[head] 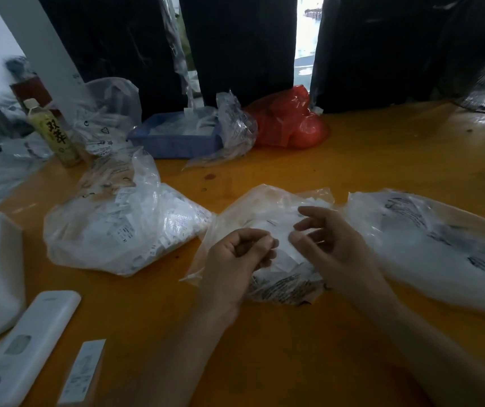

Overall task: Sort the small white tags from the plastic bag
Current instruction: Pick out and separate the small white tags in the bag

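Over the middle plastic bag (267,207): left hand (235,257) pinching white tags (286,252), right hand (323,239) loosely open just beside.

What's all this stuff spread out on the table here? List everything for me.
table: one, orange-yellow wood, under everything.
middle bag: one, clear plastic, under both hands.
white tags: several, white, in the middle bag.
left bag: one, clear, full of white tags, left of centre.
right bag: one, clear with black print, at right.
blue tray: one, at the back, holding white pieces.
red bag: one, at the back.
bottle: one, yellow-green, back left.
white device: one, near left.
left hand: fingers curled, pinching a tag's edge.
right hand: fingers loosely curled over the tags.
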Motion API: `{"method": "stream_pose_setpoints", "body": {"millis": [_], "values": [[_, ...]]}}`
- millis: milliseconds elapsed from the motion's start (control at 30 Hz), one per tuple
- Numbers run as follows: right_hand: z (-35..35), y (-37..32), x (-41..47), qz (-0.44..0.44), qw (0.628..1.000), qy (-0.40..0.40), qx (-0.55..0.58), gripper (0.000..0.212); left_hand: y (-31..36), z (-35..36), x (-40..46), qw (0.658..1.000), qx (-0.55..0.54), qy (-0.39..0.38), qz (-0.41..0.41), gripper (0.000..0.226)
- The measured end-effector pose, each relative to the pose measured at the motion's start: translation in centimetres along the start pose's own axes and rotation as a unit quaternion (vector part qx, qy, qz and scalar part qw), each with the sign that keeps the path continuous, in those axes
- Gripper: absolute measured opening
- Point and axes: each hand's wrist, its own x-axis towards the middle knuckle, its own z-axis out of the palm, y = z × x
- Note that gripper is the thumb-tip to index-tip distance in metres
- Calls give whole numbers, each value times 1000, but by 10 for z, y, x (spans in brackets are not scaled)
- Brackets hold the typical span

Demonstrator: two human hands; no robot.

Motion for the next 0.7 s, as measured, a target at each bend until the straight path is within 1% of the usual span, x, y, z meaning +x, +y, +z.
{"method": "stream_pose_setpoints", "body": {"millis": [33, 67, 133, 167, 233, 367, 567, 700], "values": [[1, 1, 0, 9, 999, -34, -21, 48, 0, 0, -1, 999, 29, -8, 13, 9], [2, 4, 0, 6, 998, -46, -41, 38, -1, 1, -3, 998, 52, -17, 22, 11], [2, 7, 1, -1, 999, -18, -47, 12, -1, 1, -4, 997, 68, -25, 25, 11], [1, 8, 1, 0, 999, 1, -35, 6, -1, 1, -5, 997, 65, -22, 21, 9], [-2, 9, 0, 2, 1000, 22, -22, 7, -1, 0, -3, 999, 54, -4, 9, 6], [-2, 7, 0, 15, 998, 30, -45, 11, 0, -1, 0, 998, 56, 22, 9, 7], [-1, 5, 0, 29, 997, 43, -65, 15, -3, -3, 2, 990, 121, 45, 49, 11], [0, 4, 0, 28, 996, 33, -74, 16, -5, -4, 4, 974, 202, 41, 89, 17]]}}
